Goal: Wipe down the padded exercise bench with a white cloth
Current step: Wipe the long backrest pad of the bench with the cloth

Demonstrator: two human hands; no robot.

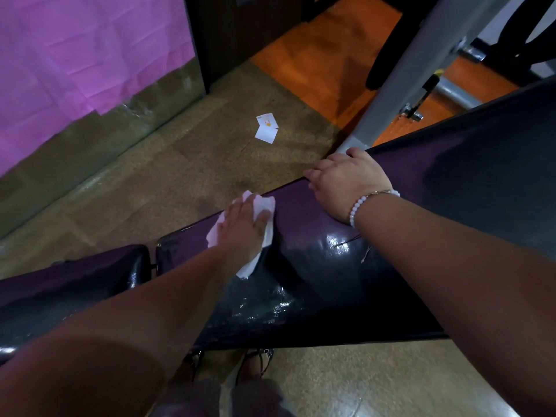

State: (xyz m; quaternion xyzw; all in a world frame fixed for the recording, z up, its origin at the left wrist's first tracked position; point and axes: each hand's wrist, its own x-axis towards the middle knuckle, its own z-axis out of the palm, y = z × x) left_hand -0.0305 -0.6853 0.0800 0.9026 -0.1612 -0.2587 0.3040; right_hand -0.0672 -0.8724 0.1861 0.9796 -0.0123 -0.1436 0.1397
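A dark purple padded bench (316, 266) runs across the view, with a separate seat pad (75, 284) at the left and a raised back pad at the right. My left hand (243, 230) presses a white cloth (264, 206) flat on the bench near its far edge. My right hand (349, 182), with a bead bracelet on its wrist, rests on the far edge of the pad with the fingers curled over it. The bench surface shines wet near the cloth.
Small white papers (266, 129) lie on the floor beyond the bench. A grey metal frame post (397, 85) rises behind the bench at upper right. A pink sheet (75, 55) covers the wall at left. My sandalled feet (255, 365) stand below the bench.
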